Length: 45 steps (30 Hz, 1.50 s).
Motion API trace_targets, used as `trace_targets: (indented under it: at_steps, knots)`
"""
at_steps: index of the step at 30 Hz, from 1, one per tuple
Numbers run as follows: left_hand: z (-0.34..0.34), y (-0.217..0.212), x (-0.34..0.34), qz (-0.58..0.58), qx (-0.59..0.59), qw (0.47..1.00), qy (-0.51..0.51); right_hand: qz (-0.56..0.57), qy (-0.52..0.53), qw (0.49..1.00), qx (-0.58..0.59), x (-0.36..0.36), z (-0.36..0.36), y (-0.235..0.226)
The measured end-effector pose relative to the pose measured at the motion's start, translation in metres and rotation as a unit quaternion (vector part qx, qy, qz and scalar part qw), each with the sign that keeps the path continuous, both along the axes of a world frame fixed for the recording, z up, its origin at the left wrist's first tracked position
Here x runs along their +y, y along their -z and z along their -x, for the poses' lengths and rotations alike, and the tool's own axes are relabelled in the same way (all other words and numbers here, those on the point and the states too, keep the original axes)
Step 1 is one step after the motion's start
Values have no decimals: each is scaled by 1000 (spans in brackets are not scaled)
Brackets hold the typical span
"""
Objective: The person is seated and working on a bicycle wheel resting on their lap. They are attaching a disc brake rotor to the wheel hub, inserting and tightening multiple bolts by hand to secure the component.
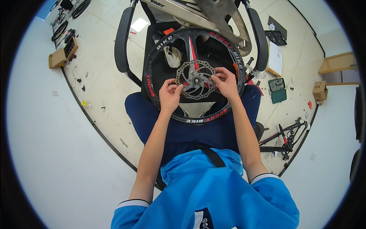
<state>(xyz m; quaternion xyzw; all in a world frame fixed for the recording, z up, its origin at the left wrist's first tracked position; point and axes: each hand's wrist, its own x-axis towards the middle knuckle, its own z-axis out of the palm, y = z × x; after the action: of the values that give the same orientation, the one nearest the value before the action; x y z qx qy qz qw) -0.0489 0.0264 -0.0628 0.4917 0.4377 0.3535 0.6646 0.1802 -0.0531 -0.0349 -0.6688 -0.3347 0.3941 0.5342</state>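
— Steel, that perforated brake disc (pixel 195 80): what grips it?

— Both hands. The left hand (pixel 169 95) pinches its lower-left rim, and the right hand (pixel 225 82) has its fingers closed on the right rim, seemingly steadying it over the hub.

— And the black bicycle wheel (pixel 152 76)?

— It rests on the person's lap, leaning toward the black chair (pixel 122 42), so the disc faces up within reach.
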Motion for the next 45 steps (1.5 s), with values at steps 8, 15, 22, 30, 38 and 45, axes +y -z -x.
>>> trace_targets:
  at_steps: [8, 15, 22, 30, 38, 45]
  knots:
    - [0, -4, 4, -16, 5, 1000, 11, 15, 16, 1000, 1, -7, 3, 3]
    - [-1, 0, 2, -22, 21, 1000, 6, 2, 24, 999, 33, -6, -1, 4]
    - [-1, 2, 0, -13, 10, 1000, -4, -3, 22, 999, 33, -6, -1, 4]
    - [0, 1, 2, -6, 15, 1000, 0, 8, 9, 998, 60, -10, -1, 8]
    - [0, 0, 2, -8, 15, 1000, 2, 10, 17, 997, 80, -11, 0, 10]
    - [-1, 1, 2, -12, 33, 999, -1, 6, 22, 996, 86, -11, 0, 9]
